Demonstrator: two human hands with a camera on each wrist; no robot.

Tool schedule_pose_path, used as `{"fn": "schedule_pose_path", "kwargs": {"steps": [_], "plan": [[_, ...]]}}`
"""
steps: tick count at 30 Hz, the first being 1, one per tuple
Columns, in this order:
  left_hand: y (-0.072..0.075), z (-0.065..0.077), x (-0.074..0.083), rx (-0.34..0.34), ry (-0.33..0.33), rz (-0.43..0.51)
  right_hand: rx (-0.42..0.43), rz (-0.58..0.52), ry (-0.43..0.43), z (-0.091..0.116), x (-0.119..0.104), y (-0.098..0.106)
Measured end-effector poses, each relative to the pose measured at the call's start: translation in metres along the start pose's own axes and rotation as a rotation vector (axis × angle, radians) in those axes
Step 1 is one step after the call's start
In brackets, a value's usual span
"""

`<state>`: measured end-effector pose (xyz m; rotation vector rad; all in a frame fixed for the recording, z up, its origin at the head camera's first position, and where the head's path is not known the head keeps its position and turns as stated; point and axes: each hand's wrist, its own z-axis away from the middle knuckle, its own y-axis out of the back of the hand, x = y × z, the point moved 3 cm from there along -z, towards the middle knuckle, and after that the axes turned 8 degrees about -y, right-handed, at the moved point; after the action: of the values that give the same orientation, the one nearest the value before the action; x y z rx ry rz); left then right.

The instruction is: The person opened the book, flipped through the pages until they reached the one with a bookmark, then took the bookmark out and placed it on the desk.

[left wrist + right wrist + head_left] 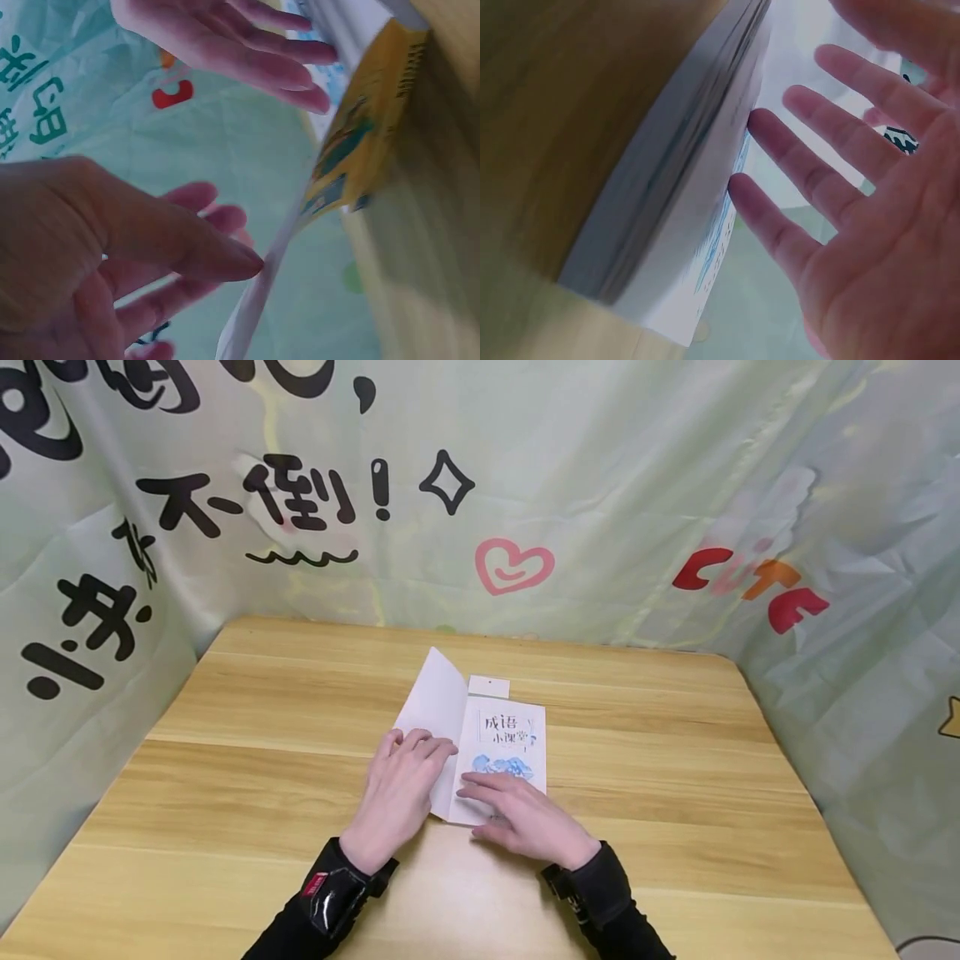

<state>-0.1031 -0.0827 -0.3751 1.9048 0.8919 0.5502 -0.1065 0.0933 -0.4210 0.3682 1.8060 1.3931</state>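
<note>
A paperback book (504, 714) lies on the wooden table with its front cover (437, 693) raised to the left. Its title page carries dark Chinese lettering and a blue drawing. My left hand (400, 785) rests against the white inside of the cover, fingers loosely bent. From the left wrist, the thumb (217, 251) touches the cover's edge, and the book's outside shows yellow with print on the spine. My right hand (525, 818) lies over the lower part of the title page. In the right wrist view its fingers (802, 165) are spread and straight, two fingertips right at the page.
A small white card or tag (489, 686) sticks out past the book's far edge. The wooden table (675, 793) stretches out on both sides. A printed fabric curtain (600, 527) hangs behind the table and along its sides.
</note>
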Motion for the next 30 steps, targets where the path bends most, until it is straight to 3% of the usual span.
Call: {"fn": "schedule_pose_path", "kwargs": {"steps": [5, 9, 16, 25, 30], "plan": [[-0.019, 0.003, -0.001, -0.085, -0.076, 0.082, -0.048, -0.007, -0.041, 0.003, 0.004, 0.0], [-0.03, 0.006, 0.0, -0.154, -0.09, 0.106, -0.081, -0.019, -0.1, 0.005, 0.007, 0.001], [-0.04, 0.007, 0.002, -0.242, -0.048, 0.071, -0.075, 0.009, -0.129, 0.007, 0.015, 0.004], [-0.043, 0.011, 0.007, -0.411, 0.029, 0.17, -0.101, -0.005, -0.142, 0.01, 0.022, 0.009], [-0.048, 0.011, 0.014, -0.443, 0.028, 0.192, -0.119, -0.022, -0.141, 0.013, 0.025, 0.014]]}}
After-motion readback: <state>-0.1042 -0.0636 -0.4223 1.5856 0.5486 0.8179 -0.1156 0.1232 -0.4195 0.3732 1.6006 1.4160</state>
